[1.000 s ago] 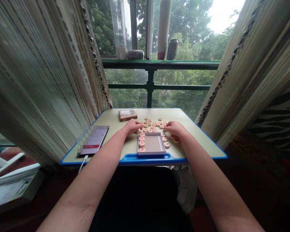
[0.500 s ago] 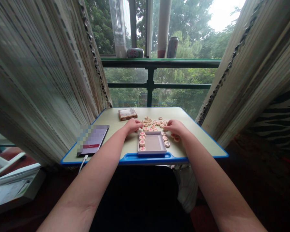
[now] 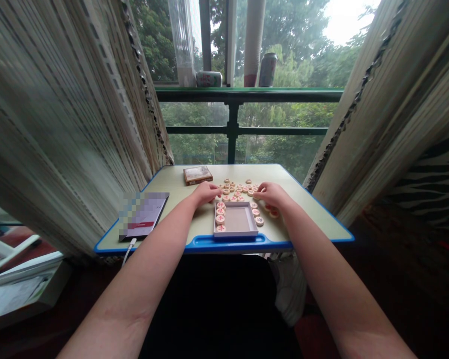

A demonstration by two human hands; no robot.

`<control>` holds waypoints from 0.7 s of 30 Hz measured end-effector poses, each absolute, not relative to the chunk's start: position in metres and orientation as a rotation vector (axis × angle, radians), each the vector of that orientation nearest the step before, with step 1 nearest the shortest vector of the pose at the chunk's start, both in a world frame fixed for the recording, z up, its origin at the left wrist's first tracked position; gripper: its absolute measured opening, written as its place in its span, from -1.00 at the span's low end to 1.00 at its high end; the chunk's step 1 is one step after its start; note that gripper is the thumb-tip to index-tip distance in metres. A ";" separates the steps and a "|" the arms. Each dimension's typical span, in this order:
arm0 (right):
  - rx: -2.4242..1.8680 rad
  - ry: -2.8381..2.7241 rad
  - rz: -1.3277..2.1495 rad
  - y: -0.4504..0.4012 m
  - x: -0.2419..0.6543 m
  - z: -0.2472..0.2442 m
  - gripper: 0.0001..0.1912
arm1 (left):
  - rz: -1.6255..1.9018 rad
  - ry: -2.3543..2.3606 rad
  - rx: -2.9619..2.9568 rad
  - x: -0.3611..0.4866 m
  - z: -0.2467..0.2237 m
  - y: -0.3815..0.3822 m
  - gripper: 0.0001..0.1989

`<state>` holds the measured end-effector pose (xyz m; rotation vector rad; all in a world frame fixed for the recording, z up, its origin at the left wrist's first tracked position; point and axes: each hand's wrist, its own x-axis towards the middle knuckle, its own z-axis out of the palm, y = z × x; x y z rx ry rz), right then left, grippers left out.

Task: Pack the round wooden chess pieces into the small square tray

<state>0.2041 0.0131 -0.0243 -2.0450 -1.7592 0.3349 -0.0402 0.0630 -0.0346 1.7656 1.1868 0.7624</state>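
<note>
Left hand [image 3: 208, 192] and right hand [image 3: 270, 193] curled beside scattered round pieces [image 3: 237, 194]; whether either gripped one, I couldn't tell; four others [image 3: 220, 219] lay in a box [image 3: 240, 219].

Four pieces [image 3: 220, 219] in box [image 3: 239, 220], left side; other pieces [image 3: 234, 198] behind and right; tablet [image 3: 149, 213] left.

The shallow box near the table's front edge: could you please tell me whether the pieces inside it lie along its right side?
No, the round pieces inside the shallow box line its left side.
</note>
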 end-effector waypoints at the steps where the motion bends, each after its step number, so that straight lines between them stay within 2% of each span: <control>1: -2.049 -1.753 0.341 0.013 0.204 -0.025 -0.72 | 0.761 1.188 1.768 -0.040 -0.035 0.063 -0.83; 21: -2.097 -1.758 0.367 0.011 0.201 -0.024 -0.72 | 0.753 1.188 1.751 -0.041 -0.035 0.065 -0.84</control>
